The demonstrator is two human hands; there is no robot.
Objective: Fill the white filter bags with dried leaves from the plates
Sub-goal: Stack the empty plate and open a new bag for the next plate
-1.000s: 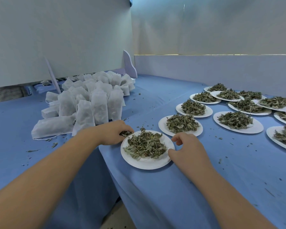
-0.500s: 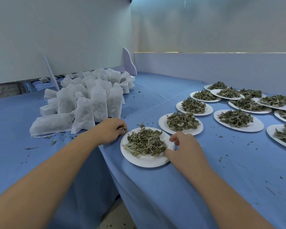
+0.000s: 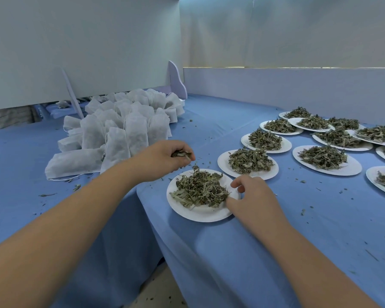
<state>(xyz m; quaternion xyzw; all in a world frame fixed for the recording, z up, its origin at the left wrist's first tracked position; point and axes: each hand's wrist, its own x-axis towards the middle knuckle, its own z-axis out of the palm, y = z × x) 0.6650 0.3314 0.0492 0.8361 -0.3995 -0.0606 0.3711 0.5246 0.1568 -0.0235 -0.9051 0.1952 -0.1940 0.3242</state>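
Blue-clothed table (image 3: 276,245), nearest plate (image 3: 200,215) at its left edge — left hand (image 3: 162,158) pinching dried leaves (image 3: 181,154) above, right hand (image 3: 251,196) gripping the rim.

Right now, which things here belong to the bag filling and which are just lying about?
In use: left hand, pinch of leaves, right hand, nearest plate, filter bags, other leaf plates.
Lying about: leaf crumbs on the blue cloth, white bracket, grey board.
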